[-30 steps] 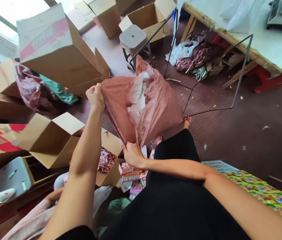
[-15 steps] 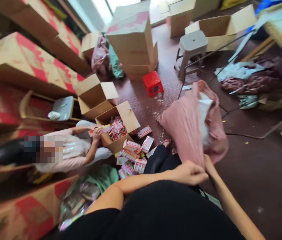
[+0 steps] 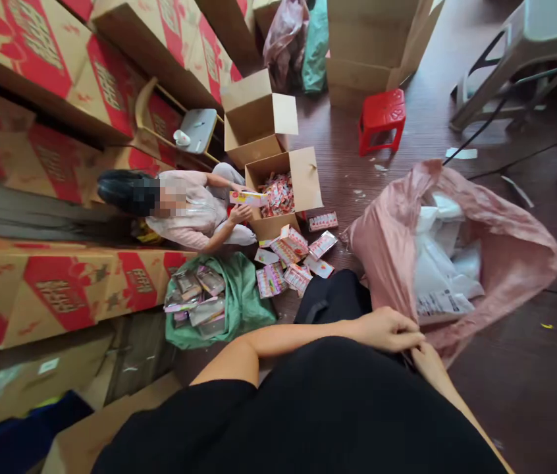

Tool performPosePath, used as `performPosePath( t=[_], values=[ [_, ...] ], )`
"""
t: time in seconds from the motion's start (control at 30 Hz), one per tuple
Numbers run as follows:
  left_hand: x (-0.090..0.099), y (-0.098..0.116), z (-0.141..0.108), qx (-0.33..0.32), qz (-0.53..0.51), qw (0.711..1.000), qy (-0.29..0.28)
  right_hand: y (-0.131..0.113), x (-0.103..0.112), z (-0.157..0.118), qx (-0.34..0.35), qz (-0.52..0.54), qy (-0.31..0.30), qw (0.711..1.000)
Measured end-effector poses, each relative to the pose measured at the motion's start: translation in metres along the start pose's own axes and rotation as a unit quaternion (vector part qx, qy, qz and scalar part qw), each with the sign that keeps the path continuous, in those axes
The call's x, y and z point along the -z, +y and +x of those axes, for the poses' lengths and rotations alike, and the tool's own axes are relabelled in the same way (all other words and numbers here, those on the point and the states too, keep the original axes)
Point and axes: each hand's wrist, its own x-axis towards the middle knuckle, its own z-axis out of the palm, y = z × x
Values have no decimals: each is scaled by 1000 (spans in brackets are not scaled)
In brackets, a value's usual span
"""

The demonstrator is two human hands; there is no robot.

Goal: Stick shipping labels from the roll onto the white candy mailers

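A large pink woven sack (image 3: 387, 247) stands on the floor in front of me, its mouth wide open. White plastic packages (image 3: 439, 270) with some dark print lie inside it. My left hand (image 3: 390, 329) is closed on the near rim of the sack. Right beside it, my right hand (image 3: 429, 362) also pinches the rim, and the two hands touch. The fingertips of my right hand are partly hidden by the left.
At the left a seated person (image 3: 184, 204) holds a flat box over an open carton (image 3: 307, 181) of small packets. Small boxes (image 3: 288, 247) and a green sack (image 3: 249, 296) lie nearby. Beyond are a red stool (image 3: 382, 118), a grey stool (image 3: 535, 39) and stacked cartons (image 3: 46, 39).
The view has swung left and down. The pink sack's mouth has opened wider, showing more of the white packages. Both hands still grip the rim.
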Motion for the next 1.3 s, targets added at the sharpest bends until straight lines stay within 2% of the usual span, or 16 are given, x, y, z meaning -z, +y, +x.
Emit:
performPosePath(
  t=[0.1,0.17,0.23,0.33,0.47,0.57,0.67,0.8,0.93,1.1,1.3],
  values=[
    [31,2,-19,14,-20,997,76,-11,-14,13,-17,8,-23,1000],
    [56,7,-31,14,-10,991,133,-33,-26,22,0,14,6,1000],
    [83,12,-41,3,-2,987,160,-59,-39,25,2,21,57,998],
    [120,18,-51,-28,24,982,184,-91,-62,18,-50,59,148,986],
    [154,18,-64,-58,57,975,206,-124,-102,-6,-92,167,253,949],
    [174,19,-74,-48,57,974,213,-154,-131,-24,-87,257,282,920],
    [188,23,-81,-41,45,974,217,-183,-154,-39,-72,329,273,901],
    [195,29,-87,-38,54,978,196,-206,-185,-53,-75,373,190,905],
    [195,29,-101,-26,71,979,191,-216,-211,-60,-73,390,129,909],
    [183,23,-117,-46,61,978,196,-215,-222,-74,-68,385,138,910],
    [144,20,-130,-70,53,985,151,-200,-243,-106,-57,368,201,906]
  ],
)
